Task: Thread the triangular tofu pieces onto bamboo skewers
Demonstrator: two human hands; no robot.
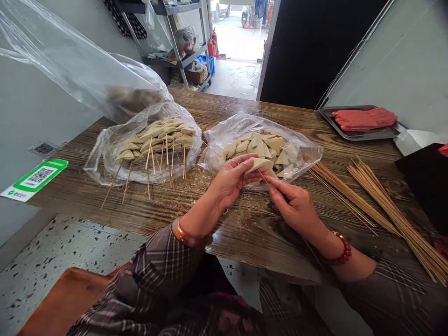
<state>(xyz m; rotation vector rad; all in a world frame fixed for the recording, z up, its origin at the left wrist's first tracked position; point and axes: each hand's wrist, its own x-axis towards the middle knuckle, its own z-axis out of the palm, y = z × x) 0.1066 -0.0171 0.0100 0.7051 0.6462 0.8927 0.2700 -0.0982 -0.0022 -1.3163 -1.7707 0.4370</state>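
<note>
My left hand (235,179) pinches a few pale tofu triangles (257,164) in a small stack. My right hand (292,200) grips a thin bamboo skewer (263,177), whose tip end meets the stack's lower right side; how deep it goes I cannot tell. Just beyond both hands, loose tofu triangles (266,142) lie heaped on an opened clear plastic bag (308,156). Over to the left, a pile of skewered tofu (161,133) rests on another clear bag (101,163), several sticks pointing towards me.
Two bundles of bamboo skewers (378,191) lie on the wooden table (224,233) at right. Behind them is a black tray (360,135) of pink packets (364,119). A green QR-code card (35,179) sits at the left edge; a shelf cart (189,60) stands beyond.
</note>
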